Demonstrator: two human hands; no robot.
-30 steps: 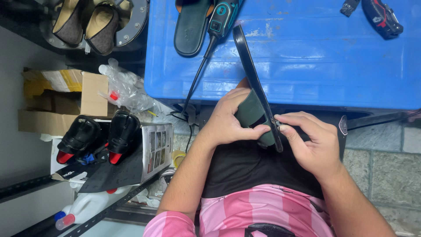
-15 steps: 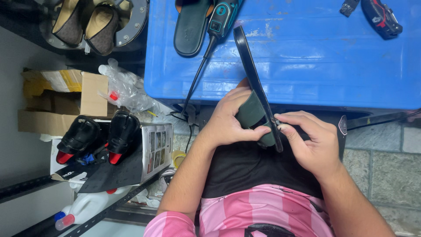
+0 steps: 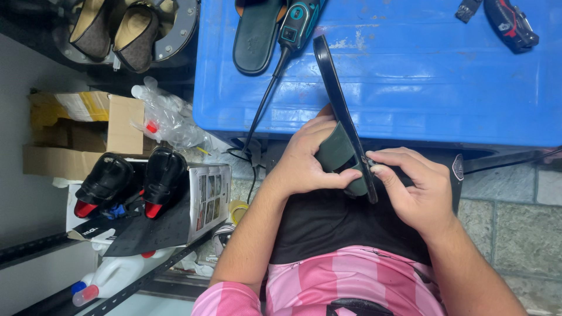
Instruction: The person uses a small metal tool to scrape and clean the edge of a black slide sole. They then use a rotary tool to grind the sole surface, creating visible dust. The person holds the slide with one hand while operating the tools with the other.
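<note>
Head view, looking down at a seated person in a pink striped shirt (image 3: 351, 281) and a black apron (image 3: 339, 225). A dark green sandal (image 3: 339, 140) stands on its edge, sole toward the right, its far end resting on the blue surface (image 3: 421, 76) and its near end over the lap. The left hand (image 3: 307, 161) is closed around the sandal's green strap, thumb lying across the strap's lower edge. The right hand (image 3: 418, 187) pinches the sole edge near the heel end, index finger and thumb closed on the rim; the 2 hands meet at the same part of the sandal.

On the surface beyond: a 2nd dark green sandal (image 3: 257, 35) lying flat, just beside a teal corded power tool (image 3: 295, 23) whose black cord runs down off the edge. A dark tool with red marks (image 3: 509, 23) lies at the far right corner.

Left of the surface: 2 brown shoes (image 3: 117, 32) in a round metal pan, a cardboard box (image 3: 82, 131), a crumpled clear plastic bag (image 3: 167, 117), 2 black shoes with red tips (image 3: 132, 181) on a shelf, and a white plastic jug (image 3: 114, 275) lower down.
</note>
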